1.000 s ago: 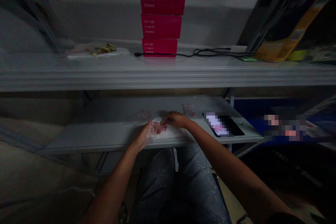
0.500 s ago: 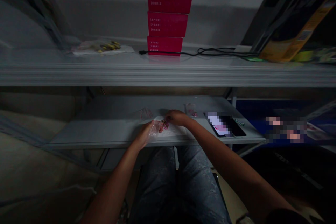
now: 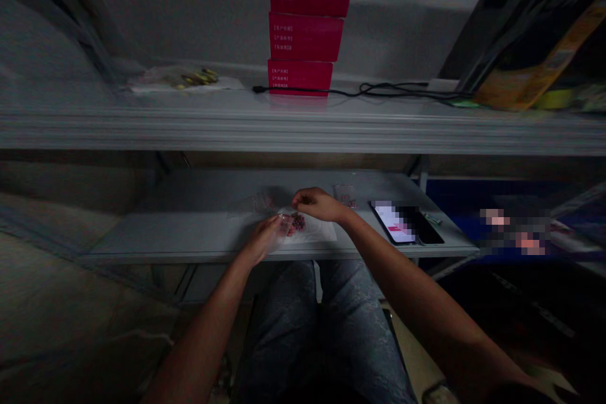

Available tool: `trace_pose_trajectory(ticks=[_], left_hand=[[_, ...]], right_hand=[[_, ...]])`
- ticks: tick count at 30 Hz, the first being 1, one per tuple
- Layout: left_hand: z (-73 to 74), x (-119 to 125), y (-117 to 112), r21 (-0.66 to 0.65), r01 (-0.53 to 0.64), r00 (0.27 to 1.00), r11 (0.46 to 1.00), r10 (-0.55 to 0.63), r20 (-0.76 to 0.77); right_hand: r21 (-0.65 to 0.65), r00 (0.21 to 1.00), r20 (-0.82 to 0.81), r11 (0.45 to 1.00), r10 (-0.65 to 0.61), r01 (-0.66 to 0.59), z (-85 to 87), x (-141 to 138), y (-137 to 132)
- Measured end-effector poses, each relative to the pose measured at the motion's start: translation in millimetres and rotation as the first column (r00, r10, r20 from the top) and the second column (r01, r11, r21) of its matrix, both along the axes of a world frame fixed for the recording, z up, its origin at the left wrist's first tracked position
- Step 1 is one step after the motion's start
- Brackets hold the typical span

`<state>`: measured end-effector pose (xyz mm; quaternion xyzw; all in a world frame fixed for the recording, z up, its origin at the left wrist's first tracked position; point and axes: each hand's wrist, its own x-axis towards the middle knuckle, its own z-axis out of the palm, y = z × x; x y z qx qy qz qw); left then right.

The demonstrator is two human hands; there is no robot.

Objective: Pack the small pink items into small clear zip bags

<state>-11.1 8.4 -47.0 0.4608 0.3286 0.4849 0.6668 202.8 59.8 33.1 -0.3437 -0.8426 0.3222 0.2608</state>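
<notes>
My left hand (image 3: 263,240) is closed on a small clear plastic bag (image 3: 284,225) just above the lower shelf. Beside it, a small heap of pink and dark pieces (image 3: 298,221), too small to name, lies on a white sheet (image 3: 322,232). My right hand (image 3: 318,204) hovers behind the heap, its fingers curled together in a pinch. Whatever is between those fingertips cannot be made out. Left of the right hand lies another clear bag (image 3: 260,201), and to its right a clear packet (image 3: 345,194) has pink pieces in or by it.
Phones, partly blurred out, lie to the right, including a dark one (image 3: 430,231). Above, the upper shelf edge (image 3: 303,132) crosses the view. It carries stacked red boxes (image 3: 305,38), a black cable (image 3: 350,97) and a bag with yellowish pieces (image 3: 201,77).
My right hand has shifted left and slightly up, away from the heap. The left hand stays on the bag, almost in place. The view has tilted slightly.
</notes>
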Motion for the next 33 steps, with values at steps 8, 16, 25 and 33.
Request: trace_pose_trajectory(ticks=[8,16,25,33], left_hand=[[-11.0,-4,5,-0.028,0.065,0.994,0.997,-0.063,0.087],[-3.9,-1,3,-0.041,0.063,0.986,0.997,-0.056,0.155],[-2.1,0,3,-0.015,0.074,0.986,0.997,-0.071,0.152],[2.6,1,0,-0.007,0.089,0.984,0.996,-0.087,0.157]], right_hand=[[0.108,0.937,0.286,0.978,-0.203,0.179,-10.2,-2,13],[0.065,0.879,0.444,0.985,-0.172,0.159,-40.1,-6,32],[0.066,0.866,0.47,0.985,-0.17,0.157,-42.0,-4,36],[0.072,0.855,0.481,0.981,-0.195,0.183,-41.8,-5,37]])
